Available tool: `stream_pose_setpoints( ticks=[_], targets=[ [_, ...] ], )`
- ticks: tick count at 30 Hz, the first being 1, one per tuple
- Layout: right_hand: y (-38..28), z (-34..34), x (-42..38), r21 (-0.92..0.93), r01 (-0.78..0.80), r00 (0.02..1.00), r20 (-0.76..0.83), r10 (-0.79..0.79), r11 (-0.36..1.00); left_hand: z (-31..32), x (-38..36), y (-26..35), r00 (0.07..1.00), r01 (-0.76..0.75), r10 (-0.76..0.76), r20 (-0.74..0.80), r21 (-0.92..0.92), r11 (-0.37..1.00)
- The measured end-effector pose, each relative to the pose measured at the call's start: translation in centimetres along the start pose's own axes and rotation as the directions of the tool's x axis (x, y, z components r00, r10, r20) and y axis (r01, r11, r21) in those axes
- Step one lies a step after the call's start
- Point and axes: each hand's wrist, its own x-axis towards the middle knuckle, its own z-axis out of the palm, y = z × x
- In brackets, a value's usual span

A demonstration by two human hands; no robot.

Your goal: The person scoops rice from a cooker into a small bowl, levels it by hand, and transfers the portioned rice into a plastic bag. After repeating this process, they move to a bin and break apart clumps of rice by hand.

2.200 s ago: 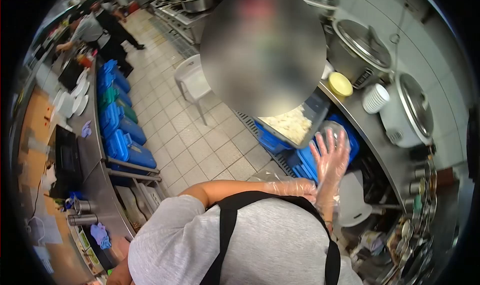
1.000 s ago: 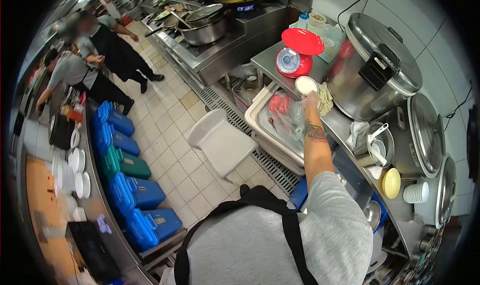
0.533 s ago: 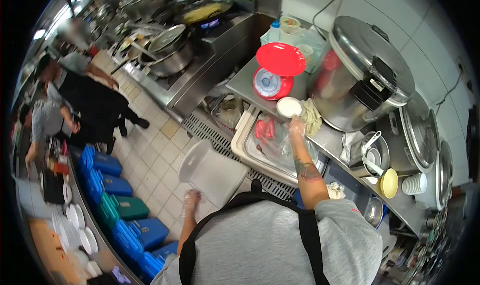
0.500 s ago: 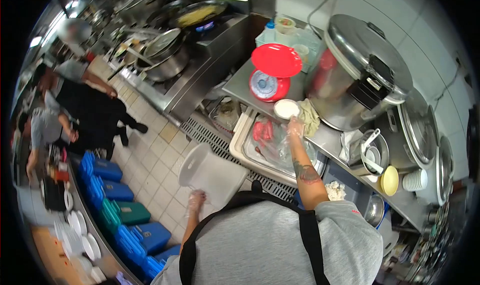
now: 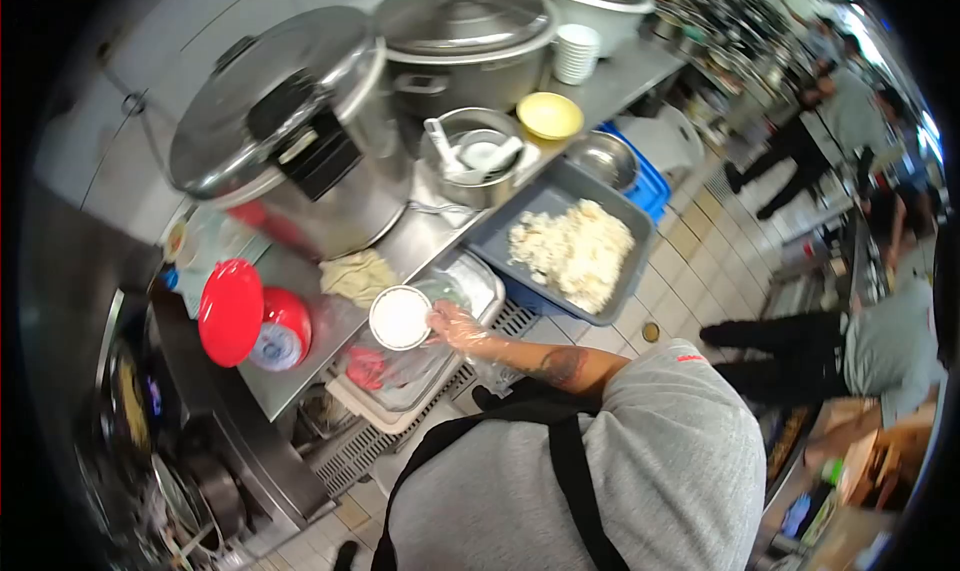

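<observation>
My right hand [image 5: 458, 329], in a clear plastic glove, grips the edge of a small white bowl [image 5: 401, 318] with white contents. Below the bowl is a pale tub [image 5: 383, 417] with clear plastic bags and something red [image 5: 366, 368]. A folded yellowish cloth [image 5: 359, 277] lies on the metal counter just behind the bowl. The red scale [image 5: 286, 329] with its red pan [image 5: 231, 313] stands to the left. To the right, a grey tray [image 5: 627, 296] holds a heap of white rice [image 5: 590, 254]. My left hand is out of view.
Large metal cookers [image 5: 300, 141] line the counter, with a pot of utensils [image 5: 470, 161], a yellow bowl [image 5: 549, 117] and stacked white bowls [image 5: 576, 55]. A stove with pans [image 5: 215, 491] is at lower left. Co-workers [image 5: 858, 121] stand at the right, apart from my hands.
The view has turned to the right. The white bowl has left the counter beside the cloth in my right hand. My left hand has gone out of view, and the rice tray now shows fully.
</observation>
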Motion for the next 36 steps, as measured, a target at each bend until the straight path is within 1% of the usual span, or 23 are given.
stream_pose_setpoints(
  ticks=[1,2,3,6,8,11,12,14,15,16,19,20,23,25,27,28,31,32,34,35,36],
  targets=[
    [0.2,-2.0,-1.3,-0.016,0.061,0.997,-0.052,-0.062,0.998,-0.2,0.9,1.0,1.000,-0.001,0.001,0.014,0.012,1.000],
    [-0.2,-4.1,-3.0,0.007,0.105,0.991,-0.079,-0.104,0.994,-0.2,1.8,2.1,0.999,-0.007,0.006,0.039,0.027,1.000],
    [-0.9,-6.1,-4.7,-0.053,0.095,0.985,-0.142,-0.102,0.994,0.6,2.8,3.2,0.997,-0.018,0.016,0.072,0.033,0.999],
    [-4.4,-11.5,-11.0,0.001,0.146,0.922,-0.362,-0.136,0.989,4.3,5.2,6.4,0.983,-0.045,0.032,0.179,0.071,0.996],
    [-4.7,-15.6,-14.3,0.024,0.178,0.844,-0.518,-0.140,0.984,8.6,6.6,8.9,0.959,-0.075,0.043,0.279,0.104,0.992],
    [-6.6,-21.4,-20.2,-0.039,0.206,0.690,-0.703,-0.173,0.978,17.9,8.3,12.3,0.892,-0.121,0.040,0.450,0.152,0.981],
    [-6.5,-23.7,-21.8,-0.093,0.215,0.617,-0.759,-0.209,0.972,21.1,8.3,13.0,0.869,-0.137,0.036,0.494,0.169,0.976],
    [-5.5,-29.1,-24.4,-0.016,0.346,0.507,-0.838,-0.201,0.938,27.2,7.6,13.8,0.826,-0.158,0.023,0.563,0.192,0.968],
    [-4.9,-31.7,-25.9,0.015,0.405,0.463,-0.866,-0.191,0.914,30.1,6.9,13.8,0.806,-0.163,0.013,0.592,0.201,0.966],
    [-5.2,-34.3,-28.1,0.056,0.413,0.436,-0.889,-0.143,0.909,33.2,6.2,13.5,0.788,-0.172,0.010,0.616,0.204,0.964],
    [-5.4,-42.2,-34.1,0.057,0.508,0.341,-0.930,-0.140,0.859,43.2,3.5,12.9,0.723,-0.182,-0.006,0.690,0.199,0.963],
    [-5.8,-44.6,-35.9,0.025,0.550,0.259,-0.955,-0.142,0.835,47.0,2.5,12.7,0.703,-0.184,-0.015,0.711,0.201,0.962],
    [-6.2,-51.7,-42.0,-0.036,0.512,0.177,-0.973,-0.146,0.858,57.3,-0.2,11.5,0.628,-0.193,-0.058,0.776,0.228,0.954],
    [-6.2,-56.6,-45.3,-0.047,0.541,0.120,-0.984,-0.132,0.840,63.7,-2.2,10.8,0.589,-0.203,-0.099,0.802,0.266,0.942],
    [-6.2,-60.9,-47.8,-0.048,0.565,0.075,-0.991,-0.109,0.824,68.9,-3.3,10.4,0.586,-0.220,-0.181,0.790,0.369,0.903],
    [-7.0,-62.6,-49.0,-0.062,0.550,0.041,-0.994,-0.101,0.833,71.2,-3.4,10.3,0.587,-0.228,-0.220,0.779,0.420,0.878],
    [-6.2,-70.5,-51.1,-0.090,0.554,-0.009,-0.995,-0.102,0.827,76.7,-4.3,10.3,0.587,-0.208,-0.269,0.764,0.463,0.861],
    [-6.7,-72.7,-51.5,-0.128,0.606,-0.029,-0.990,-0.139,0.785,78.2,-5.1,10.4,0.626,-0.232,-0.215,0.750,0.442,0.866],
    [-8.9,-76.6,-52.3,-0.082,0.704,-0.039,-0.996,-0.077,0.705,79.9,-6.3,12.4,0.580,-0.248,-0.160,0.798,0.361,0.899],
    [-10.1,-78.7,-52.7,-0.066,0.749,-0.046,-0.998,-0.048,0.660,81.8,-5.9,12.9,0.553,-0.256,-0.131,0.823,0.317,0.913],
    [-10.2,-81.8,-52.8,-0.070,0.744,-0.072,-0.997,-0.024,0.665,83.3,-5.5,13.6,0.477,-0.301,-0.045,0.878,0.211,0.930]
  ],
)
